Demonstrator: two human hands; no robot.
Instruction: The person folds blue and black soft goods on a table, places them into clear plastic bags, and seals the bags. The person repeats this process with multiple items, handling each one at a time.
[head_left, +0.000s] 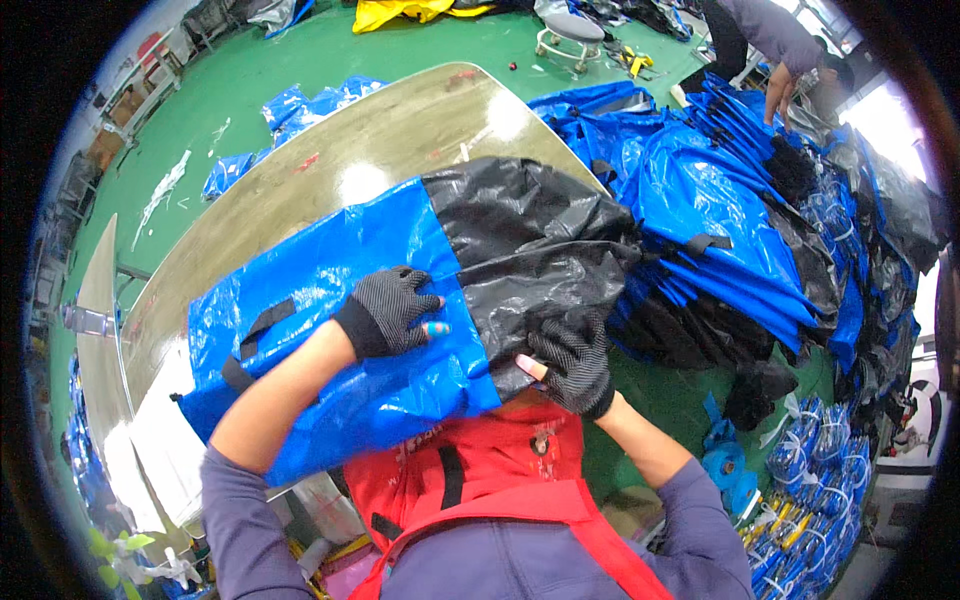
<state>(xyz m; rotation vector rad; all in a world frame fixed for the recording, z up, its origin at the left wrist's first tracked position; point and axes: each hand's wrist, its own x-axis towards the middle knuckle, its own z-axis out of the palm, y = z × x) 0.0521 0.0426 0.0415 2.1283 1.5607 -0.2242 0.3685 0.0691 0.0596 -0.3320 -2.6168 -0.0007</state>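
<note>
A shiny bag (pixel 447 245) lies on the tabletop (pixel 400 110), its blue panel (pixel 320 250) bearing black straps (pixel 268 322), its black part (pixel 530 215) crumpled. The left hand (pixel 390 312) rests half curled on the blue, the right hand (pixel 573 362), fingers bent, on the black; I can't tell whether either grips. Rightward, blue bags (pixel 690 180) lie heaped.

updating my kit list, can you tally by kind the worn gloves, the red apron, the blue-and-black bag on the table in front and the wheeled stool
Gloves: 2
Red apron: 1
Blue-and-black bag: 1
Wheeled stool: 1
Total: 5
</note>
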